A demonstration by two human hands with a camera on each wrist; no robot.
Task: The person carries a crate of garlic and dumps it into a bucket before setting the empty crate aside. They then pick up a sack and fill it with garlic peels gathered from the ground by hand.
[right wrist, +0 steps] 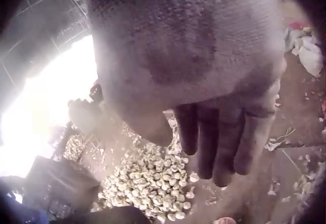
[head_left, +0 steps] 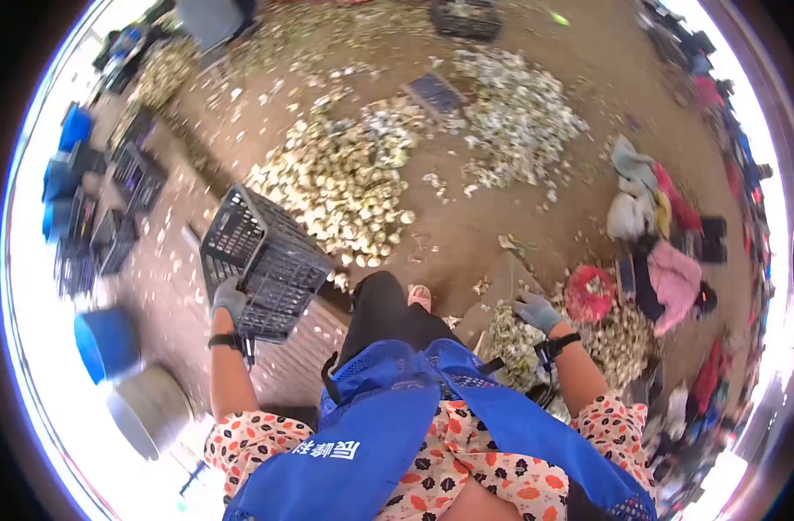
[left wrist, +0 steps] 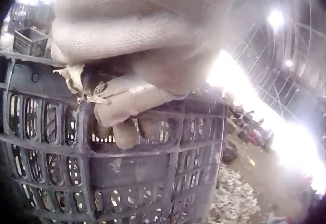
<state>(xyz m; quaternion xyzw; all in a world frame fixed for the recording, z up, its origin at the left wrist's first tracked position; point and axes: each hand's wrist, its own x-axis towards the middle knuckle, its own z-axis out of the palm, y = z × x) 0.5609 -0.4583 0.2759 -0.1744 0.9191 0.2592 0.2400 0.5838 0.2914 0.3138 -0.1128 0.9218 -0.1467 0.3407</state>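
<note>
Both hands wear pale knit gloves. The left hand (head_left: pixel 229 300) grips the edge of a dark plastic crate (head_left: pixel 280 291); in the left wrist view, fingers (left wrist: pixel 122 109) curl through an opening in the crate's slotted side (left wrist: pixel 127 175). A dry scrap of husk (left wrist: pixel 74 78) hangs beside those fingers. The right hand (head_left: pixel 538 313) is held out to the side above a heap of pale pieces (head_left: pixel 514 347), its fingers extended. The right wrist view shows that hand (right wrist: pixel 188 66) with its fingers hanging down and nothing held in them.
A large heap of pale bulbs (head_left: pixel 336 187) lies ahead, with a whiter heap (head_left: pixel 519 122) to its right. Blue barrels (head_left: pixel 108 343) and stacked crates stand at left. At right are a red basin (head_left: pixel 590 293) and a bent-over person in pink (head_left: pixel 675 282).
</note>
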